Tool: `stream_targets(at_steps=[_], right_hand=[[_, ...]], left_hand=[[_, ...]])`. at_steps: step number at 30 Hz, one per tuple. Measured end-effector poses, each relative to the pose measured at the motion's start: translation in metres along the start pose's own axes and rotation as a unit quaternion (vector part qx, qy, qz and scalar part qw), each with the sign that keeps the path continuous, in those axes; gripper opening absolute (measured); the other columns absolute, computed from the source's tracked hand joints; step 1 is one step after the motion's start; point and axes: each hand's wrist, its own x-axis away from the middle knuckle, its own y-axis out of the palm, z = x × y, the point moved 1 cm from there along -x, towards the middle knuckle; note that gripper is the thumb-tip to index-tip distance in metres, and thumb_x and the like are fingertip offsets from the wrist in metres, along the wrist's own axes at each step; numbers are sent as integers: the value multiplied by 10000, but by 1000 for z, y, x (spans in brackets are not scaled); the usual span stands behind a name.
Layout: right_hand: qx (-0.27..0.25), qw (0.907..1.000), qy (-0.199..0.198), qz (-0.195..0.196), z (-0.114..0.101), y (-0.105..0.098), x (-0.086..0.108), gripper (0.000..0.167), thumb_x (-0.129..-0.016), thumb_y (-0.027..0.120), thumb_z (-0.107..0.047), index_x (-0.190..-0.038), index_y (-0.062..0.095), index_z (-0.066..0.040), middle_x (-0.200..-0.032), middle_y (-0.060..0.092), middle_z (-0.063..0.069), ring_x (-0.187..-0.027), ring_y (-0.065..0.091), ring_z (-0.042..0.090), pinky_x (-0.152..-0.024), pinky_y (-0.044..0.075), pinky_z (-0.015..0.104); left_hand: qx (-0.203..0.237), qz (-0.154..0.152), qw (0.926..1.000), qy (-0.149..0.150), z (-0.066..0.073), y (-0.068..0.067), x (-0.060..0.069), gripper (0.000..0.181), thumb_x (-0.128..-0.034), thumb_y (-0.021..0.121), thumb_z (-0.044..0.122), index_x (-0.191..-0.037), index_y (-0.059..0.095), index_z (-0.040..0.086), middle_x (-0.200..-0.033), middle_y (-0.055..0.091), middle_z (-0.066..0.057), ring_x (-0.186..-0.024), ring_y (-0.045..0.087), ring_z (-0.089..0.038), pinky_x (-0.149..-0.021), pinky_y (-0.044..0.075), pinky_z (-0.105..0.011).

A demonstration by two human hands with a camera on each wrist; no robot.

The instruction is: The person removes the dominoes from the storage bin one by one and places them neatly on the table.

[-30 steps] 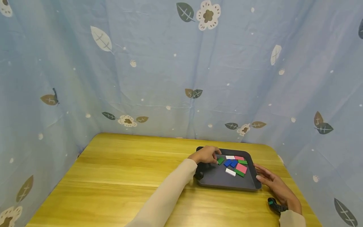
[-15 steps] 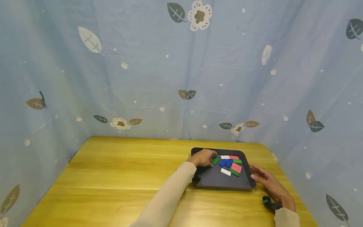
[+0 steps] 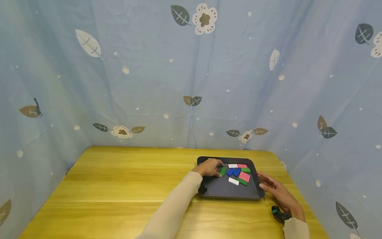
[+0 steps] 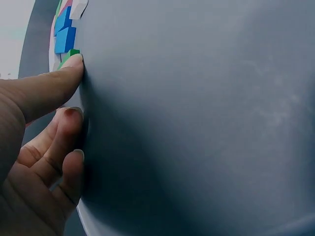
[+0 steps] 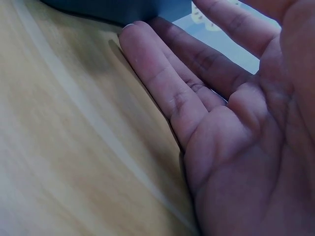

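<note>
A dark grey tray lies on the right part of the table. Inside it my left hand pinches a green block between thumb and index finger; the thumb tip touches the green block in the left wrist view. Just right of it lie two blue blocks. Around these are a near white block, a larger pink block and other green, white and pink blocks. My right hand rests at the tray's right side, fingers loosely extended against the outer wall.
The wooden table extends far to the left of the tray. A patterned blue curtain hangs behind the table and along both sides. Black wrist-worn devices sit on both arms, the right one near the table surface.
The green block at my left hand has turned slightly within the tray, its long side now pointing more away from me. The whole scene shifts left as the head view turns; the right hand stays against the tray.
</note>
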Motion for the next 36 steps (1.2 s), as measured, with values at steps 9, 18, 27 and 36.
stream_targets(at_steps=[9, 18, 27, 36], right_hand=[[186, 9998, 4, -33, -2, 2, -6, 627, -1054, 614, -326, -1619, 348, -261, -1629, 325, 159, -1225, 504, -55, -1070, 459, 432], [187, 9996, 105, -179, -2, -1, 0, 642, -1071, 585, -312, -1640, 296, -252, -1641, 296, 186, -1264, 507, -10, -1043, 473, 377], [255, 9993, 257, -70, -1, -1, 3, 682, -1052, 611, -358, -1643, 286, -260, -1648, 286, 181, -1446, 403, 305, -1094, 428, 498], [299, 9993, 212, -42, -3, 0, 0, 693, -1045, 621, -364, -1642, 290, -244, -1636, 303, 196, -1367, 495, 189, -1065, 464, 444]], left_hand=[[51, 164, 9998, 123, -1, -6, 7, 434, -890, 843, 246, -1262, 695, 80, -828, 616, 56, -726, 563, -57, -713, 479, -210], [670, 364, 9960, 465, 5, -20, 19, 418, -886, 845, 208, -1244, 687, 60, -830, 627, 34, -700, 575, -68, -680, 489, -208], [724, 654, 9924, 752, -5, -41, 34, 451, -865, 864, 210, -1249, 686, 54, -823, 641, 64, -733, 587, -55, -719, 487, -206], [986, 686, 9881, 957, -22, -60, 59, 461, -895, 836, 228, -1290, 660, 68, -909, 657, 13, -794, 607, -85, -742, 506, -233]])
